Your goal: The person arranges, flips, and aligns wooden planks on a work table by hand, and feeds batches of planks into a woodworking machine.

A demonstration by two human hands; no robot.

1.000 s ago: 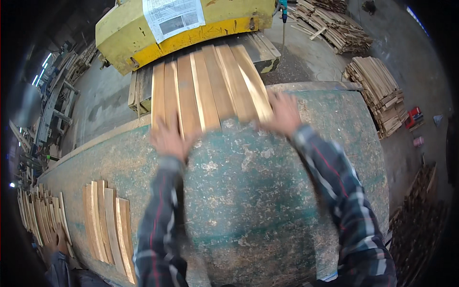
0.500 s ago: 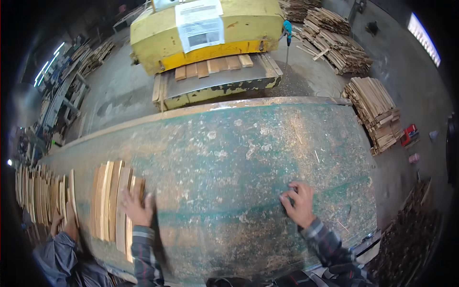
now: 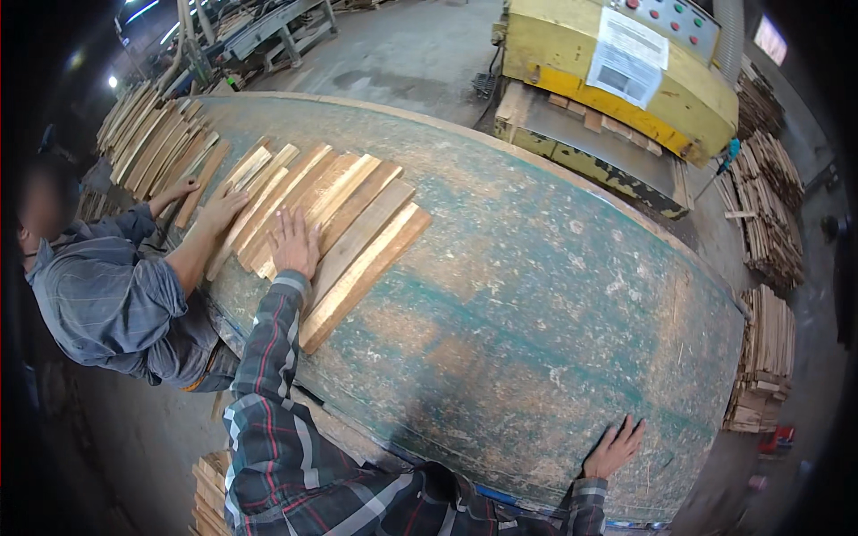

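Across the left half of a worn green tabletop (image 3: 545, 277), a row of wooden strips (image 3: 357, 210) lies side by side on a slant, pale streaks alternating with browner faces. The left hand (image 3: 295, 246) lies palm down over the near part of this row, its fingers spread and released, flat on the wood rather than closed around any one piece. Well apart from it, the right hand (image 3: 615, 448) is at the near right of the tabletop, fingers extended and unclenched; whether it touches the surface I cannot tell. At the left, a co-worker (image 3: 116, 299) in a grey shirt has one hand at the row's left end and the other near a further batch of strips (image 3: 165, 147). Beyond the far edge stands a yellow machine (image 3: 563, 45), a paper sheet (image 3: 628, 58) on its front and strip ends (image 3: 593, 121) showing beneath its hood.
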